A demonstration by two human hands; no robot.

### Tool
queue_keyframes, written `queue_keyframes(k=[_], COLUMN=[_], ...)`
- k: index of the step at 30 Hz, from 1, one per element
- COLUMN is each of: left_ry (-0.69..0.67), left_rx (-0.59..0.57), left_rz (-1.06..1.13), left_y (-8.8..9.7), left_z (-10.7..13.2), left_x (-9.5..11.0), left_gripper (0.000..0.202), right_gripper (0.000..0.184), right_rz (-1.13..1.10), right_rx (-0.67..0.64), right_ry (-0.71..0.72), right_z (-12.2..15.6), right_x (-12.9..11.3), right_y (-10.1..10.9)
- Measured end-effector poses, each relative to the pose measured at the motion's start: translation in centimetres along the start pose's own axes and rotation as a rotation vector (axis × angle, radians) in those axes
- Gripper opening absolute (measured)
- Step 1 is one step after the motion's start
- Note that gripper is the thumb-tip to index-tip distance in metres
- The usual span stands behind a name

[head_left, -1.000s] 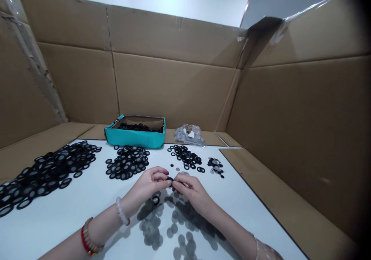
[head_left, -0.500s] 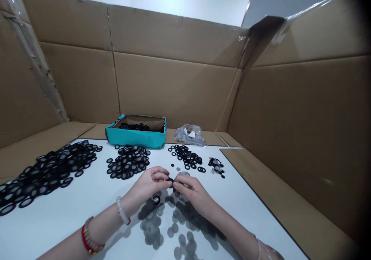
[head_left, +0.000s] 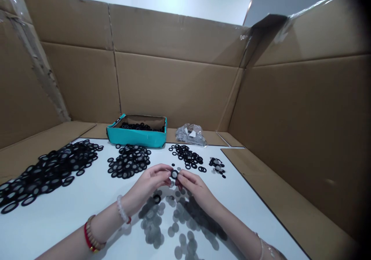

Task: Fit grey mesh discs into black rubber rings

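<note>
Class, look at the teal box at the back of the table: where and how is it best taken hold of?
Probably by the two short end walls, from left and right together. The teal box is open-topped with loose black rings inside, so keep it level. The cardboard wall crowds its back; a ring pile lies before it.

Above the white desk point(head_left: 87, 198), left grip point(head_left: 154, 180) and right grip point(head_left: 194, 186) pinch one black ring point(head_left: 174, 171); from it, a teal box point(head_left: 136, 137) stands at eleven o'clock, a plastic bag point(head_left: 188, 137) at one, grey discs point(head_left: 175, 226) lie at six.
</note>
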State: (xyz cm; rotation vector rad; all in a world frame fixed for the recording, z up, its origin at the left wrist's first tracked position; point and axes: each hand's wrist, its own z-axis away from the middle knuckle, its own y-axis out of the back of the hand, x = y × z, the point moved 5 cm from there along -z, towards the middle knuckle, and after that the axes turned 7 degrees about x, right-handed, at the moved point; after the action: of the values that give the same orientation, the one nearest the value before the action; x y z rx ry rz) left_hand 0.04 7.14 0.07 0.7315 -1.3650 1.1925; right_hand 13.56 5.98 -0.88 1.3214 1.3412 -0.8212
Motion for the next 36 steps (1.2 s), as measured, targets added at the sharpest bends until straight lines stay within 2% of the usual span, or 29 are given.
queue_keyframes(k=[7, 11, 23, 28, 30, 32, 36], left_ry=[-0.013, 0.002, 0.052, 0.027, 0.012, -0.05, -0.387], left_rx=[0.018, 0.019, 0.023, 0.01, 0.021, 0.063, 0.232], left_rz=[0.003, 0.037, 0.031, 0.005, -0.074, -0.237, -0.741], left_y=[0.1, 0.2, 0.4, 0.2, 0.5, 1.6, 5.8], left_z=[-0.1, -0.3, -0.2, -0.2, -0.4, -1.0, -3.0], left_x=[0.0, -0.2, -0.8, -0.9, -0.7, 0.1, 3.7], left_gripper=[0.025, 0.025, 0.024, 0.026, 0.026, 0.027, 0.024], right_gripper=[0.035, 0.038, 0.027, 0.026, 0.027, 0.026, 0.018], right_rz=[-0.068, -0.105, -0.239, -0.265, -0.182, -0.01, 0.408], right_rx=[-0.041, -0.009, 0.002, -0.019, -0.023, -0.025, -0.164], right_ry=[-0.039, -0.055, -0.139, -0.137, -0.115, -0.064, 0.019], right_z=[0.1, 0.0, -0.3, -0.3, -0.2, 0.0, 1.0], right_x=[0.3, 0.6, 1.5, 1.7, 1.3, 0.6, -0.7], right_y=[-0.5, -0.3, -0.4, -0.5, -0.5, -0.3, -0.7])
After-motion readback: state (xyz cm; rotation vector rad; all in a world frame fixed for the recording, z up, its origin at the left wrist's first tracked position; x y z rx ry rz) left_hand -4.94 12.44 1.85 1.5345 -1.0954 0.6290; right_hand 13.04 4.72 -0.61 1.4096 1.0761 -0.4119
